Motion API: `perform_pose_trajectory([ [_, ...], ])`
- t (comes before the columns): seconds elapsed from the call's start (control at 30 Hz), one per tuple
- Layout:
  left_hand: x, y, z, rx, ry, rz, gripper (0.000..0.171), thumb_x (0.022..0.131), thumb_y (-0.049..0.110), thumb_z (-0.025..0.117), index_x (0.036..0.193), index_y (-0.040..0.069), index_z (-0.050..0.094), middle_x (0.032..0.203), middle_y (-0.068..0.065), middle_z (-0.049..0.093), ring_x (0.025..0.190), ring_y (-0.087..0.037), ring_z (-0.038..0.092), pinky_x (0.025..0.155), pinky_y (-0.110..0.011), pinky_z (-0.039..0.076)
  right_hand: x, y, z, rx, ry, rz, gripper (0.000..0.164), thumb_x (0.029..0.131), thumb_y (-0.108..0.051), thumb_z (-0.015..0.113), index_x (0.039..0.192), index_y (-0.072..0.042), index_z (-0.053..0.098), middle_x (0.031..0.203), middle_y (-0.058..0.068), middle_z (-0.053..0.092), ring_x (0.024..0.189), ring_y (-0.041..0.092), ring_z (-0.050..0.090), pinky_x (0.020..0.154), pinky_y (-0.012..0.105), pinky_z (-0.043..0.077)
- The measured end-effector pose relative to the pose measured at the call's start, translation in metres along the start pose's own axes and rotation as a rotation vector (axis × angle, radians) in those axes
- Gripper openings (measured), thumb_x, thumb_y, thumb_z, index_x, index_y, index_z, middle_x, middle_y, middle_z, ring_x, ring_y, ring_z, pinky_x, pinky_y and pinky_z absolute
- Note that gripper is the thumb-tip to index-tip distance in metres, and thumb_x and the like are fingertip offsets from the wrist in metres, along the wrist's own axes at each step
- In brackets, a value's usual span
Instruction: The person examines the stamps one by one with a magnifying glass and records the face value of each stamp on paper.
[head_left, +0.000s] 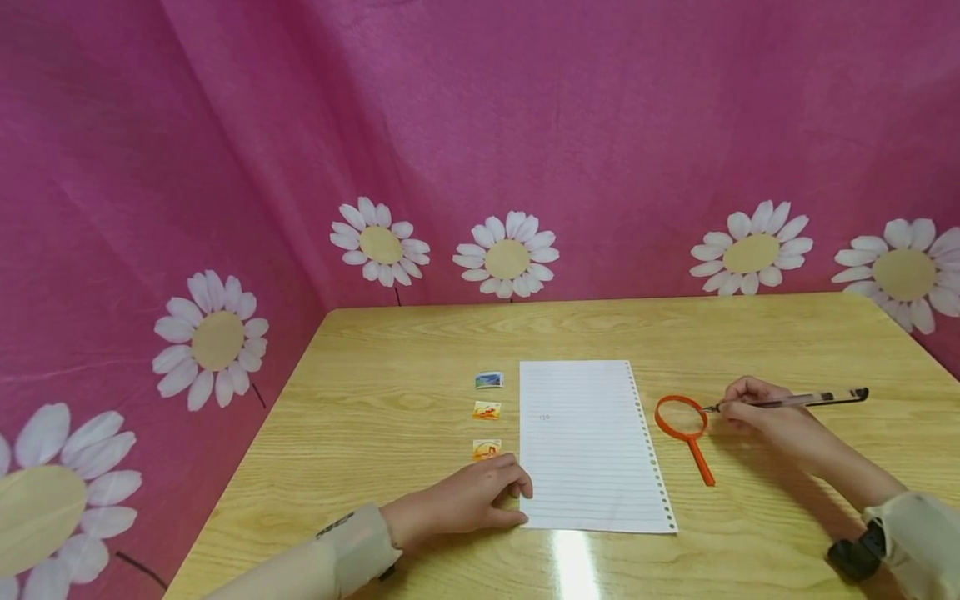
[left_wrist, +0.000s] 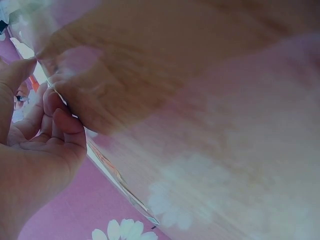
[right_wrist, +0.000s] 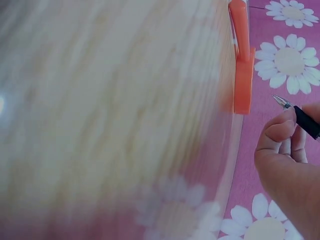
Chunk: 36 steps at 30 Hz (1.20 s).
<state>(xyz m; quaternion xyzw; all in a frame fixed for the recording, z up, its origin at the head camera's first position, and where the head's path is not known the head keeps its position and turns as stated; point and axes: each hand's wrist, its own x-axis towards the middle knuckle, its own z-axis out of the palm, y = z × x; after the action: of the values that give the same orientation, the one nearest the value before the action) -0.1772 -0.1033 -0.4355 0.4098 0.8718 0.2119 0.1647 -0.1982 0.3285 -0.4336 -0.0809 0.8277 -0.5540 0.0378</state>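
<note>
A lined sheet of paper (head_left: 592, 454) with punched holes down its right side lies on the table, bearing a small handwritten mark near its upper left. At its lower left edge rests my left hand (head_left: 472, 496), thumb apart from the bent fingers. My right hand (head_left: 772, 421) pinches a pen (head_left: 813, 399), whose bare metal tip (right_wrist: 281, 100) shows in the right wrist view. The tip is above the table, beside the ring of an orange magnifying glass (head_left: 701, 460). Three small stamp-like pictures, one blue (head_left: 489, 380) and two yellow (head_left: 487, 410), line up left of the paper.
The wooden table (head_left: 382, 400) has a glossy surface with a bright reflection near the front. A pink curtain (head_left: 600, 125) with white daisies hangs behind it and along the left side. A dark band (head_left: 857, 554) is at the right wrist.
</note>
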Motion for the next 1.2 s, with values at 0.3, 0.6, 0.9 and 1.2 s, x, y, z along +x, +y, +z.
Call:
perform_pose_trajectory([
  [0.3, 0.000, -0.001, 0.000, -0.014, -0.005, -0.008, 0.019, 0.093, 0.028, 0.068, 0.108, 0.018, 0.063, 0.100, 0.008, 0.054, 0.088, 0.002, 0.046, 0.081, -0.012, 0.043, -0.001, 0.007, -0.011, 0.073, 0.009, -0.049, 0.012, 0.099, -0.004, 0.052, 0.099, -0.016, 0.052, 0.084, -0.013, 0.066, 0.072, 0.004, 0.059, 0.063, 0.022, 0.050],
  [0.6, -0.001, 0.000, -0.001, -0.006, -0.003, -0.009, 0.019, 0.093, 0.028, 0.068, 0.108, 0.018, 0.063, 0.098, 0.007, 0.054, 0.085, 0.001, 0.045, 0.079, -0.012, 0.042, 0.000, 0.011, -0.018, -0.026, 0.033, -0.115, 0.026, 0.100, -0.004, 0.051, 0.113, -0.027, 0.053, 0.081, -0.014, 0.064, 0.065, 0.009, 0.053, 0.054, 0.026, 0.044],
  [0.9, 0.000, 0.001, -0.002, -0.015, -0.003, 0.000, 0.019, 0.093, 0.027, 0.068, 0.108, 0.017, 0.063, 0.099, 0.006, 0.054, 0.086, 0.001, 0.045, 0.079, -0.013, 0.042, 0.000, 0.012, -0.016, -0.087, 0.054, -0.111, 0.010, 0.101, -0.011, 0.053, 0.103, -0.017, 0.060, 0.068, -0.007, 0.049, 0.058, 0.018, 0.044, 0.049, 0.035, 0.033],
  [1.2, 0.001, -0.001, 0.000, -0.005, 0.002, 0.002, 0.019, 0.093, 0.027, 0.068, 0.108, 0.017, 0.063, 0.098, 0.007, 0.054, 0.085, 0.001, 0.044, 0.078, -0.012, 0.041, -0.006, 0.017, -0.024, -0.149, 0.110, -0.079, 0.019, 0.096, -0.012, 0.061, 0.114, -0.007, 0.061, 0.095, -0.026, 0.063, 0.083, -0.012, 0.056, 0.067, 0.014, 0.048],
])
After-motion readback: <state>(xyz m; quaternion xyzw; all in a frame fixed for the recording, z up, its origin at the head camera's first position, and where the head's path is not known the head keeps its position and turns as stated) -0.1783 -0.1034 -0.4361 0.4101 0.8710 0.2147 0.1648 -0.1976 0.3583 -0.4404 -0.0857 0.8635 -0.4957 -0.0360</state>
